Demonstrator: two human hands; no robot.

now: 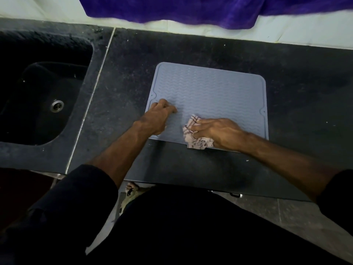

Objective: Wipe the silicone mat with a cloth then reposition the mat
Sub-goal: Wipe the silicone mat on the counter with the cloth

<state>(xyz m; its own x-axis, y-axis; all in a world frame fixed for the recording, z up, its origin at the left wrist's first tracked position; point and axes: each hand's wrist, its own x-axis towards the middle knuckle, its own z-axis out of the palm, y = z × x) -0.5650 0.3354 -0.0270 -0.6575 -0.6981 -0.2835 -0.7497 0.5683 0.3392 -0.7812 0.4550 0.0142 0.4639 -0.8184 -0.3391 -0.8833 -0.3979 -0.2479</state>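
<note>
- Silicone mat (210, 96): grey-blue, wave-ribbed, raised rim, rounded corners; flat on dark stone countertop (296, 77), right of the sink, near edge close to the counter's front lip, slightly skewed to the counter line. Presumably laid flat for wiping; repositioning not yet begun.
- Cloth (193, 134): small, pale with dark check lines, crumpled; on the mat's near edge, one corner overhanging onto the counter. Bunched rather than spread, likely for firmer rubbing into the ribs.
- Right hand (217, 131): palm down on top of the cloth, fingers extended leftward and pressing it against the mat; no pinch visible. Placement judged as a wiping stroke along the near strip.
- Left hand (159, 116): on the mat's near-left corner, fingers loosely curled, tips touching the ribbed surface; nothing visibly gripped. Likely bracing the mat against sliding under the wipe.
- Sink (44, 96): dark basin with metal drain, set into the counter, well apart to the left.
- Purple towel (191, 10): draped over the pale back ledge, beyond the mat.
- Progress, as a judgement: wiping step in hand; far half of the mat untouched by cloth at this moment.
- Risk, as a judgement: mat creeping toward the counter lip if bracing slackens.
</note>
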